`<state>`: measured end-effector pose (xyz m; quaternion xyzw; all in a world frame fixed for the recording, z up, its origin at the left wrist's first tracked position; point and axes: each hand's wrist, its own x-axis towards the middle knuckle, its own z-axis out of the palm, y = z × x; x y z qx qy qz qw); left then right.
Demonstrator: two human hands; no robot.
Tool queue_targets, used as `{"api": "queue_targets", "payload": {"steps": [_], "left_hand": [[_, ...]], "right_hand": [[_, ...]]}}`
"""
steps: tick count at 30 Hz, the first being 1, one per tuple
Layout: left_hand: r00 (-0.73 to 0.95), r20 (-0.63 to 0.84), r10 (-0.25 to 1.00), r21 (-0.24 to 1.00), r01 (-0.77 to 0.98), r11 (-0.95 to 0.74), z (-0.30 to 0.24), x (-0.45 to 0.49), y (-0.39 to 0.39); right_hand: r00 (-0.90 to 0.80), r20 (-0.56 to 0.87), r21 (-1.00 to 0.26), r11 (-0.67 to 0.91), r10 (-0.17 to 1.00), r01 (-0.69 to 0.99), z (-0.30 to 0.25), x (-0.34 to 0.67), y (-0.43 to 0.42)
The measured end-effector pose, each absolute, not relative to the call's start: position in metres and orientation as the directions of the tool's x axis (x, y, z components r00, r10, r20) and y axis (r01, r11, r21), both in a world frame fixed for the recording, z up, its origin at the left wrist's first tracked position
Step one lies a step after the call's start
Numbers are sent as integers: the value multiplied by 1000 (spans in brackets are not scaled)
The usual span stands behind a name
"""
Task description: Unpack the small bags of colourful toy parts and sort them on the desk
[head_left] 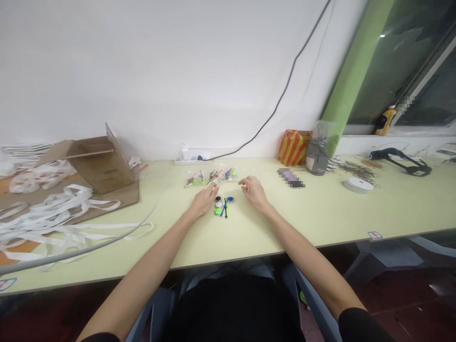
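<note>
L hand is open, just beside plastic parts on table. R hand touches red bit; can't tell if grasped.

Both arms extend forward from the torso and converge toward the midline, with the left forearm and right forearm bare below short black sleeves. The left hand is held palm down, its wrist slightly flexed and its fingers spread, directed forward and inward. The right hand is also palm down, its fingers loosely curled and directed inward. The two hands are near each other, not touching. Right-hand closure cannot be determined from this view
</note>
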<state>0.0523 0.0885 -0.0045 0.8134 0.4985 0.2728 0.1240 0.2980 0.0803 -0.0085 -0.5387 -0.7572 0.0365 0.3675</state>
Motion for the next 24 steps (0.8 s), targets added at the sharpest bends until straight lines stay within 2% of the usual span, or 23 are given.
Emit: {"api": "queue_targets", "payload": {"steps": [3, 9, 12, 15, 17, 20, 22, 24], "left_hand": [[348, 326, 879, 480, 740, -471, -7, 52, 90], [343, 356, 869, 485, 727, -485, -7, 53, 89], [345, 395, 851, 499, 698, -514, -2, 55, 85], [363, 429, 827, 513, 656, -553, 2, 58, 81], [387, 435, 813, 514, 635, -577, 2, 60, 80], [431, 451, 781, 512, 592, -622, -1, 63, 81], [452, 484, 749, 508, 552, -661, -1, 65, 81], [466, 521, 715, 497, 516, -698, 0, 68, 80]], "right_hand": [[6, 495, -403, 224, 869, 887, -8, 318, 85], [-3, 302, -320, 105, 953, 942, -14, 330, 86], [40, 327, -330, 75, 944, 941, -12, 330, 87], [118, 446, -416, 88, 887, 905, -7, 332, 89], [145, 511, -556, 198, 847, 807, -4, 331, 90], [79, 485, -794, 401, 871, 457, -1, 317, 88], [-31, 406, -894, 404, 913, 194, -2, 302, 84], [-164, 325, -942, 335, 931, 33, -4, 287, 78]]}}
